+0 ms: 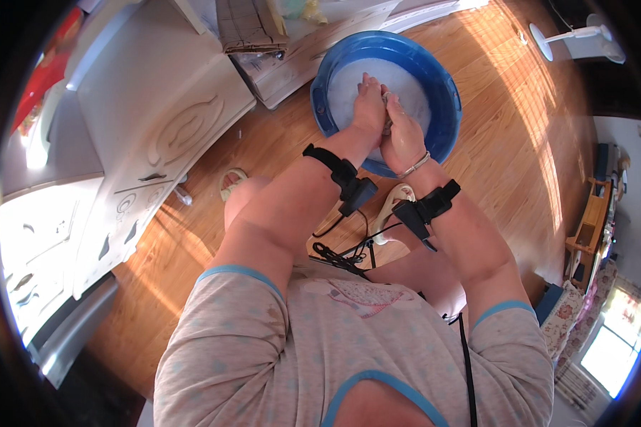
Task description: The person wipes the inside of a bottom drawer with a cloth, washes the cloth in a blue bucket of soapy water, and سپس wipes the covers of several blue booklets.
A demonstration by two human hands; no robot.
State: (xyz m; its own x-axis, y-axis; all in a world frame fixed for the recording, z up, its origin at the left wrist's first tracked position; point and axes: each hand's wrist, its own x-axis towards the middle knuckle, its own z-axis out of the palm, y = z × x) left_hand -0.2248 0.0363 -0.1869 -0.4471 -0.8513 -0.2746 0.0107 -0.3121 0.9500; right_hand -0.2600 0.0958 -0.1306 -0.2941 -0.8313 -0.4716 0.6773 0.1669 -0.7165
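Note:
My left hand [370, 105] and my right hand [404, 128] are pressed together over a large blue plastic basin [444, 125]. Between the palms is a small bunched piece of wet, light-coloured cloth [388, 113], mostly hidden by the hands. White suds [347, 80] cover the water below, and my right hand looks wet. A bracelet [415, 164] circles my right wrist. Both forearms carry black straps with small devices.
The basin stands on a wood floor [491, 107] between my feet and a white carved cabinet [192, 123]. Black cables [342, 259] hang near my lap. A white stand fan [571, 36] is at the far right, and a wooden shelf [590, 229] stands along the right side.

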